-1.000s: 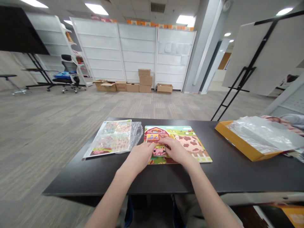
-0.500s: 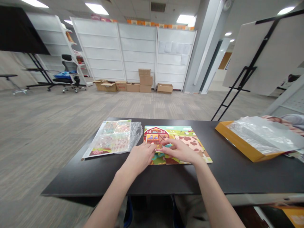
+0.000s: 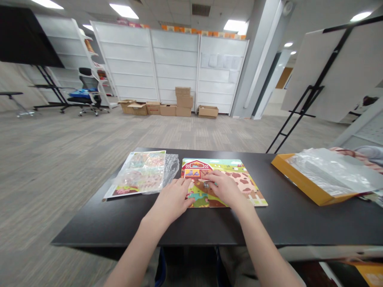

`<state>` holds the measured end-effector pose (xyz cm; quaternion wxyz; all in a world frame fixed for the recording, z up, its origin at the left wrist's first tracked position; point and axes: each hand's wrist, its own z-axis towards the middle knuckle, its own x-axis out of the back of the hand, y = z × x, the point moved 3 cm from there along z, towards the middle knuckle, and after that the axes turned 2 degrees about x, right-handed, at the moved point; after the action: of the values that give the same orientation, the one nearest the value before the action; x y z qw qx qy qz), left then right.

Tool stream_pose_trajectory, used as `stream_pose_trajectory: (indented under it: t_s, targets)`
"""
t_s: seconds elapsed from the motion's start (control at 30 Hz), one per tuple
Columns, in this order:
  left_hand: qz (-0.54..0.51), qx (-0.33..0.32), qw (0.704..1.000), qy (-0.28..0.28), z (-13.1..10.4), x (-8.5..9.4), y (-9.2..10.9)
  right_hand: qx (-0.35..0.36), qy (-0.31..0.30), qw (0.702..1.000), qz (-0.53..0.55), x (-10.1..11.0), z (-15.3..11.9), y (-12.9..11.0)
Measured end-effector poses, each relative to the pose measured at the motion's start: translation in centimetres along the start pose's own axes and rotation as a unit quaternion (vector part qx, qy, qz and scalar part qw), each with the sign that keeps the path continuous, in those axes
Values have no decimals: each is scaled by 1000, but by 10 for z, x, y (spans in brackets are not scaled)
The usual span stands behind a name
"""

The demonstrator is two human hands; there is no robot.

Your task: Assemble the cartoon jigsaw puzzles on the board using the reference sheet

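A colourful farm picture board (image 3: 245, 182) with a red barn and a brown-spotted cow lies flat on the black table (image 3: 125, 223). My left hand (image 3: 176, 196) rests at the board's left edge, its fingers spread over the lower left part. My right hand (image 3: 223, 187) is over the middle of the board, just below the barn, with thumb and fingers bent together around a small flat piece (image 3: 204, 180). Visible seams run through the lower left of the picture, beside a green and teal area.
Left of the board lies a printed sheet (image 3: 143, 171) partly under clear plastic wrap (image 3: 171, 169). At the right stands an orange box (image 3: 311, 185) holding clear plastic (image 3: 329, 169). Beyond the table are cardboard boxes (image 3: 183, 101) and an easel (image 3: 308, 99).
My left hand has shifted slightly left and its fingers have spread. My right hand has moved a little up and back from it, so more of the lower left picture shows between them.
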<state>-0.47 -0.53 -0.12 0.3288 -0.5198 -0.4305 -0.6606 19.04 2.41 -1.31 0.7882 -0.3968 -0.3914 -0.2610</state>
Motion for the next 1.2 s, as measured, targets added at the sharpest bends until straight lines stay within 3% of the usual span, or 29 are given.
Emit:
stream_pose_trajectory:
  t_s: [0.27, 0.43, 0.57, 0.73, 0.8, 0.93, 1.07, 1.2]
  targets:
    - [32, 49, 997, -57, -9, 17, -13, 11, -75, 996, 54, -7, -4, -6]
    - [48, 71, 996, 36, -5, 29, -6, 1, -97, 993, 62, -7, -1, -8]
    - [1, 48, 996, 78, 11, 18, 15, -12, -92, 993, 72, -8, 0, -5]
    - [-26, 29, 999, 3, 24, 1, 26, -44, -86, 986, 134, -1, -3, 6]
    - [-65, -2, 998, -16, 24, 0, 22, -29, -87, 986, 137, 1, -4, 4]
    - [-135, -33, 990, 6, 20, 3, 4, 6, -88, 990, 107, -1, -3, -8]
    - [-91, 20, 996, 0, 14, 1, -13, -6, -91, 993, 75, -7, 0, -15]
    - [-37, 61, 997, -9, 9, 1, -17, -7, -80, 995, 57, -8, 0, -15]
